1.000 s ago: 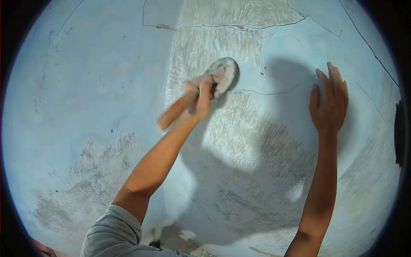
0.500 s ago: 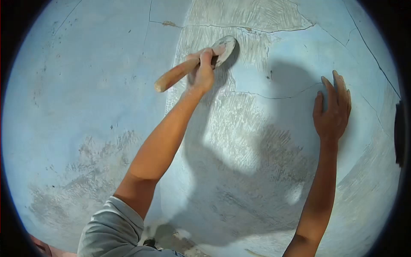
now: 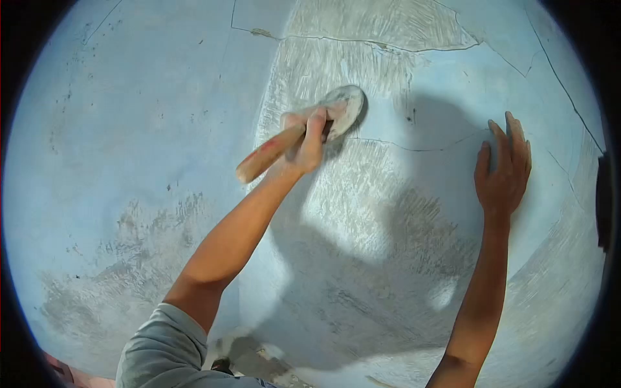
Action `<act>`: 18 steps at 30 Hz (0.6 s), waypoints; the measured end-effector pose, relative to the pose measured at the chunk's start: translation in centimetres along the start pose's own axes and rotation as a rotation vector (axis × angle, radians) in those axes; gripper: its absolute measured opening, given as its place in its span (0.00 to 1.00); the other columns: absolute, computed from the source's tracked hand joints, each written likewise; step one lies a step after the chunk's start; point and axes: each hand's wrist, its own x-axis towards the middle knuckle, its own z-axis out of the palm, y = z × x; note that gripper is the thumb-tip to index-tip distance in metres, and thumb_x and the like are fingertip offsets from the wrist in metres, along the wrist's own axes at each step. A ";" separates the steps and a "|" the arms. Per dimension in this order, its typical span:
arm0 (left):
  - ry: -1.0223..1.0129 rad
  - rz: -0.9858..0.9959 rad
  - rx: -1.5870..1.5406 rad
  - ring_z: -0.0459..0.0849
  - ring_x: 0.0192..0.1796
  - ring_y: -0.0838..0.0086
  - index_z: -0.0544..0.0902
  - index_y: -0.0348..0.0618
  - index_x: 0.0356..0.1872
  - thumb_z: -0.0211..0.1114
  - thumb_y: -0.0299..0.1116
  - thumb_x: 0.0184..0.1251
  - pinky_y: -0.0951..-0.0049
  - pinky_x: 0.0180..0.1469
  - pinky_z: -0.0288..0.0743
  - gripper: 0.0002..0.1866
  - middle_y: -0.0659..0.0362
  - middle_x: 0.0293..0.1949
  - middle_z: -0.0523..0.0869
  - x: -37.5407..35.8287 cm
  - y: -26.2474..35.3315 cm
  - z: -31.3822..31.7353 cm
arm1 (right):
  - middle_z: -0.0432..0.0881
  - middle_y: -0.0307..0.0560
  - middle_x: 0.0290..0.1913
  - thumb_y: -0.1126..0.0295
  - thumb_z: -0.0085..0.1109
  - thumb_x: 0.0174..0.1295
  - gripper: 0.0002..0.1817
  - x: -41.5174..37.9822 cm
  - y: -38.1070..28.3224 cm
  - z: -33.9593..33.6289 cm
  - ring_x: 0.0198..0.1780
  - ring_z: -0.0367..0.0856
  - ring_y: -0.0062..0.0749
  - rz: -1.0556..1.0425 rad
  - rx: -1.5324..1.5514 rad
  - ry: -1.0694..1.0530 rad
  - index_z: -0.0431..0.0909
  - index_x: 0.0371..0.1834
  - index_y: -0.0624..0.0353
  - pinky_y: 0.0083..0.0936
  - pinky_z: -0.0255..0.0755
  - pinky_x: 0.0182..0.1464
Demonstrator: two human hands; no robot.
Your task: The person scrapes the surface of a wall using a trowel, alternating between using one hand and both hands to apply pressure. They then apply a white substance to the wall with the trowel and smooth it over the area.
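My left hand (image 3: pixel 307 142) is closed around a trowel (image 3: pixel 265 154) with a thick wooden handle, gripping it close to the blade. The handle points down and to the left. Its rounded, whitish-grey blade (image 3: pixel 349 107) lies against the light blue wall (image 3: pixel 162 116), at the border of a scraped patch (image 3: pixel 323 71) and smooth paint. On the right, my right hand (image 3: pixel 503 171) rests on the wall with its fingers stretched upward and apart, holding nothing.
Long cracks (image 3: pixel 563 84) run across the upper wall. Scraped grey patches (image 3: pixel 110 271) mark the lower left and the middle. A dark object (image 3: pixel 603 204) sits at the right edge. Shadows of my head and arms fall on the wall.
My left hand and the trowel have moved down the wall, the blade dropping from near the upper crack to below it. The right hand stays nearly in place.
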 end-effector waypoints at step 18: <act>-0.135 0.144 0.109 0.91 0.38 0.54 0.91 0.34 0.43 0.50 0.38 0.83 0.63 0.48 0.84 0.22 0.44 0.42 0.95 0.5 0.3 -0.3 | 0.74 0.40 0.81 0.63 0.58 0.77 0.19 0.1 -0.1 -0.1 0.84 0.68 0.39 -0.010 0.036 0.009 0.84 0.69 0.44 0.50 0.61 0.85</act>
